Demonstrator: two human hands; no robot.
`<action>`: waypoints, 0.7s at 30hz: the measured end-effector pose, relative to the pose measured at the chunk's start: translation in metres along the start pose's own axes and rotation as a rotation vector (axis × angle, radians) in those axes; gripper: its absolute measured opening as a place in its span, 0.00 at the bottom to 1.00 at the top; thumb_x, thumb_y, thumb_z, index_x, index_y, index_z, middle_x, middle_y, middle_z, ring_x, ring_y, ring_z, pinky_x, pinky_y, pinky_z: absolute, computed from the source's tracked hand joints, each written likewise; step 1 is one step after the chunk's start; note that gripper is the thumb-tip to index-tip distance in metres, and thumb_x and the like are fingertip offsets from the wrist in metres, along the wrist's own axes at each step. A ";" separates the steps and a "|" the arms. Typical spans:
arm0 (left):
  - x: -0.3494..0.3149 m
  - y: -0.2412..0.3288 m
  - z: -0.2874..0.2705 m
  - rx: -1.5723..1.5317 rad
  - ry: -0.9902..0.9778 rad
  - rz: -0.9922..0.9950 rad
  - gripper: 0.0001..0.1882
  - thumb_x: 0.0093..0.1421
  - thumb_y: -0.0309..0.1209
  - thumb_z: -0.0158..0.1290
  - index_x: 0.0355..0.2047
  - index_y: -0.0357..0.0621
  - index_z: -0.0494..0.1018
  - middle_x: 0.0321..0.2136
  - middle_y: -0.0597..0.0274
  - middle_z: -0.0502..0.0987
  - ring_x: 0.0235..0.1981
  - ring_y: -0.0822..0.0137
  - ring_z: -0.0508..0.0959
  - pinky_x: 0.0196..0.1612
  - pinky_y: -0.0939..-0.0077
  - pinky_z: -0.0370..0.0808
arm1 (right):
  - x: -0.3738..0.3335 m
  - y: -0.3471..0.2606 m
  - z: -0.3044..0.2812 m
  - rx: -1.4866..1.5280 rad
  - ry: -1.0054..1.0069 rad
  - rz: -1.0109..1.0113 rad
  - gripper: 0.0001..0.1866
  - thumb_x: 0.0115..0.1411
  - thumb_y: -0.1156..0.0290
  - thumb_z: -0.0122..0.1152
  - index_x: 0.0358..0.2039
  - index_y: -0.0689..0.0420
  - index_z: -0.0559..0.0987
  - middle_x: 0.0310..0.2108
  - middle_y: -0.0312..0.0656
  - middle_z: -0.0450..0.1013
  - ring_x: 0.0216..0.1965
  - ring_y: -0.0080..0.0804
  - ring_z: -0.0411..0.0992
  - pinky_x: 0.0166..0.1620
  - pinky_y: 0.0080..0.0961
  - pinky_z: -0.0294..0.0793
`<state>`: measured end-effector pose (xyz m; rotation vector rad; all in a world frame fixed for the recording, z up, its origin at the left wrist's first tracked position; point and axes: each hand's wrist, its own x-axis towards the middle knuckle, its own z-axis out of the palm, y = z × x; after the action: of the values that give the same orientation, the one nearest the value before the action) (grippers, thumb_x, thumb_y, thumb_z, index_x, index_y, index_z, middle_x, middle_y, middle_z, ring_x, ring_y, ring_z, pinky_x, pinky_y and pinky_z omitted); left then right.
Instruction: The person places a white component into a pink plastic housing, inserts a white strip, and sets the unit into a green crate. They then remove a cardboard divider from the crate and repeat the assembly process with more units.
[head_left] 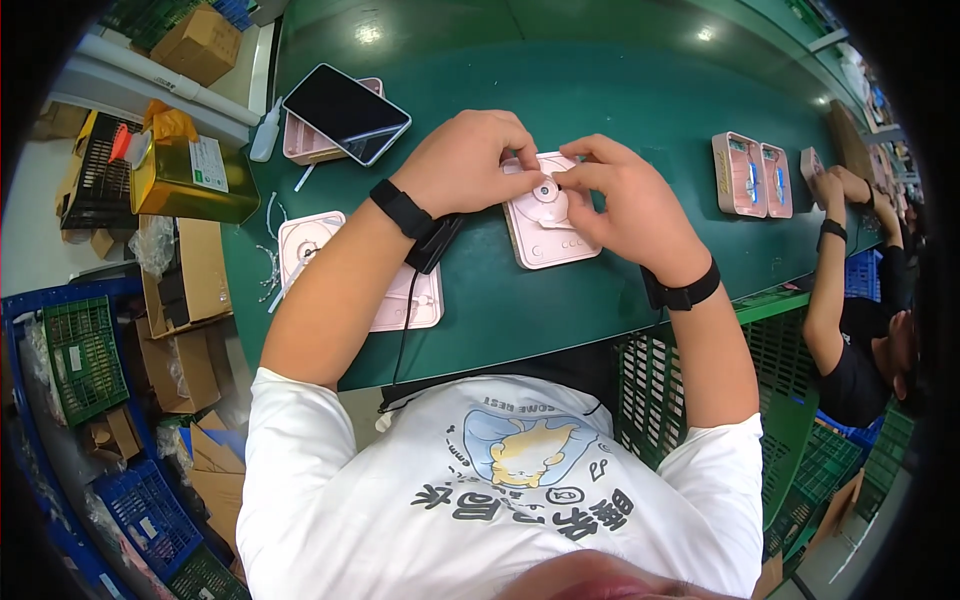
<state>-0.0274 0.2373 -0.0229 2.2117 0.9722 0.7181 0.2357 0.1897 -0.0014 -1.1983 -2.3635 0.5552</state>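
**Working a small round part on a pink casing**

Pinching from both sides, the left hand (470,160) and the right hand (625,200) meet over a pink plastic casing (545,225) that lies flat on the green worktop (620,90), just ahead of the person's chest. Both hands are closed narrow, fingertips gathered around a small round part (545,189) near the casing's upper middle; the left also presses on the casing's edge, probably to keep it from sliding. Whether the fingertips grip a separate loose piece is hard to tell at this size.

Each wrist wears a black band, and a dark cord (403,330) runs from the left one down off the worktop's near edge.

Under the left forearm lies a second pink casing (310,245), within easy reach, with thin white bits scattered beside it. Farther off, a dark-screened phone (346,112) rests on another pink tray (300,145), next to a small white squeeze bottle (265,132).

To the right, two open pink shells (751,174) sit side by side, near another person's hand (826,187).
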 end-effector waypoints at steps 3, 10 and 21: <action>-0.003 0.002 -0.006 -0.025 -0.055 -0.033 0.11 0.62 0.33 0.74 0.31 0.39 0.86 0.38 0.59 0.86 0.40 0.62 0.85 0.43 0.69 0.82 | -0.003 -0.004 0.002 -0.064 0.015 -0.019 0.13 0.61 0.75 0.71 0.47 0.58 0.91 0.59 0.49 0.82 0.49 0.48 0.85 0.52 0.40 0.87; -0.004 0.002 -0.009 -0.155 -0.159 -0.073 0.13 0.65 0.36 0.73 0.31 0.40 0.86 0.42 0.64 0.86 0.43 0.68 0.84 0.46 0.72 0.81 | -0.010 -0.013 0.006 -0.315 0.035 -0.085 0.13 0.63 0.74 0.71 0.49 0.55 0.88 0.61 0.46 0.82 0.51 0.47 0.83 0.56 0.44 0.84; 0.006 0.004 0.004 -0.284 -0.241 -0.213 0.11 0.68 0.36 0.70 0.45 0.44 0.87 0.42 0.64 0.87 0.47 0.69 0.83 0.51 0.72 0.79 | -0.023 -0.011 0.005 -0.422 0.056 -0.069 0.08 0.67 0.71 0.69 0.46 0.54 0.88 0.63 0.46 0.82 0.52 0.47 0.82 0.59 0.45 0.83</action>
<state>-0.0189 0.2382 -0.0214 1.8636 0.9049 0.4492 0.2383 0.1636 -0.0037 -1.2751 -2.5377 -0.0062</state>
